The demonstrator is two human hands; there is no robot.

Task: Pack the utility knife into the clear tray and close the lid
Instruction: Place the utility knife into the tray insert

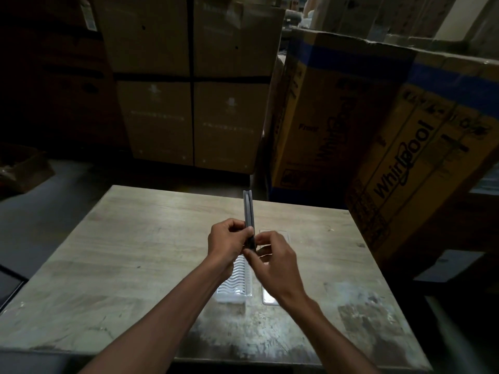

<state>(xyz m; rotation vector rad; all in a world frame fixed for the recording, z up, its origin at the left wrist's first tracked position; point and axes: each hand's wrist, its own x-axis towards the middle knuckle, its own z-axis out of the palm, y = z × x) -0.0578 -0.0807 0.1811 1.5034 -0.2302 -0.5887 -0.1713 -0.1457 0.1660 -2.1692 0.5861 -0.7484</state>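
A slim grey utility knife [248,209] points up and away from me above the table's middle. My left hand [229,240] grips its lower end from the left. My right hand [272,259] pinches the same end from the right with thumb and fingers. Below the hands lies the clear tray [236,284], open, its ribbed white half partly hidden under my left wrist. Its flat clear lid [270,295] rests on the table to the right, mostly covered by my right hand and forearm.
The pale wooden table [135,252] has worn grey patches near its front edge. Large cardboard boxes [194,85] stand behind it, and Whirlpool boxes [391,147] crowd its back right corner. A dark object [8,287] sits off the left edge.
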